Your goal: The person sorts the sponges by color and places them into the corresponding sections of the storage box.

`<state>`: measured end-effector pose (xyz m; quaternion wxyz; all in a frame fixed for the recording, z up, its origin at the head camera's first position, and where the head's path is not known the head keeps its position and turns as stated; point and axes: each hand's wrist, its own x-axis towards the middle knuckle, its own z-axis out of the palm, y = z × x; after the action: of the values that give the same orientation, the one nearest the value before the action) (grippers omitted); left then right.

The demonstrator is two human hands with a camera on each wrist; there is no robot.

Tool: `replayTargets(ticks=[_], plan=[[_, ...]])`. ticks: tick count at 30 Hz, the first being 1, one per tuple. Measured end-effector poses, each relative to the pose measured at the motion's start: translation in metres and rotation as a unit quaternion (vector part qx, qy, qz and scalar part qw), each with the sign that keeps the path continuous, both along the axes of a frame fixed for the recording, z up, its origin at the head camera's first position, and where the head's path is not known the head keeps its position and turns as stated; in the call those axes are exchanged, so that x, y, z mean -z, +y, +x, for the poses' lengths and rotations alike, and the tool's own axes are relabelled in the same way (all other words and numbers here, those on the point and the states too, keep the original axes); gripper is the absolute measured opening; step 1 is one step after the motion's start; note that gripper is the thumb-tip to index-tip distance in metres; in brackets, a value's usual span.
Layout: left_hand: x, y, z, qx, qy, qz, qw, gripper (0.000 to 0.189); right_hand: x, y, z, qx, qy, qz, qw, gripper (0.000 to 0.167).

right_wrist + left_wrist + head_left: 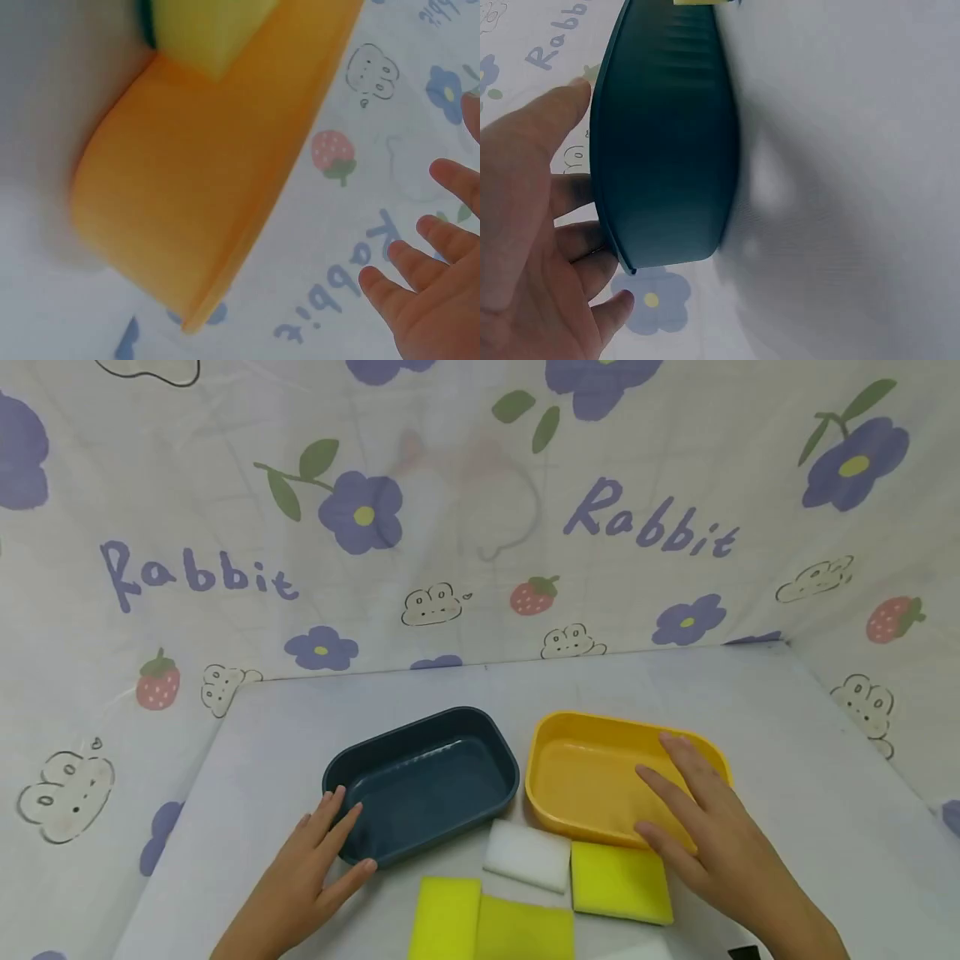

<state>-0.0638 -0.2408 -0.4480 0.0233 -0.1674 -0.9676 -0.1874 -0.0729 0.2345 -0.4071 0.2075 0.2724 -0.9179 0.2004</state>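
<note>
A dark blue tray point(427, 785) lies at the left of the white table, its inside bare. My left hand point(315, 852) is at its near left corner, fingers spread and fingertips right at the rim. To the right lies a yellow tray point(585, 777), also bare inside. Over its right side hovers my right hand point(705, 827), fingers loosely spread and holding nothing. In the right wrist view the right hand point(442, 292) is apart from the yellow tray's wall point(187, 180). A yellow sponge point(622, 883) lies just below the right fingers, against that tray's near side.
A white sponge point(528, 855) lies between the trays, toward me. Closer still are a yellow sponge point(446, 918) and another yellow sponge point(525, 930), side by side. A small black object point(744, 952) shows at the bottom edge. A printed cloth point(450, 527) hangs behind the table.
</note>
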Motion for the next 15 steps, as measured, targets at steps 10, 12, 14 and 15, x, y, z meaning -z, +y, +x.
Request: replayTargets(ticks=[10, 12, 14, 15], plan=[[0.007, 0.000, 0.002, -0.027, -0.015, 0.013, 0.9994, 0.076, -0.007, -0.026, 0.017, -0.060, -0.002, 0.003, 0.9982, 0.052], [0.008, 0.000, 0.003, -0.029, -0.014, 0.014, 0.9994, 0.077, -0.007, -0.030, 0.021, -0.064, -0.014, 0.009, 0.9978, 0.051], [0.009, 0.000, 0.004, -0.033, -0.017, 0.015, 0.9992, 0.078, -0.007, -0.034, 0.025, -0.066, -0.024, 0.010, 0.9975, 0.051], [0.009, 0.000, 0.005, -0.035, -0.019, 0.015, 0.9991, 0.079, -0.006, -0.036, 0.026, -0.070, -0.021, 0.007, 0.9973, 0.051]])
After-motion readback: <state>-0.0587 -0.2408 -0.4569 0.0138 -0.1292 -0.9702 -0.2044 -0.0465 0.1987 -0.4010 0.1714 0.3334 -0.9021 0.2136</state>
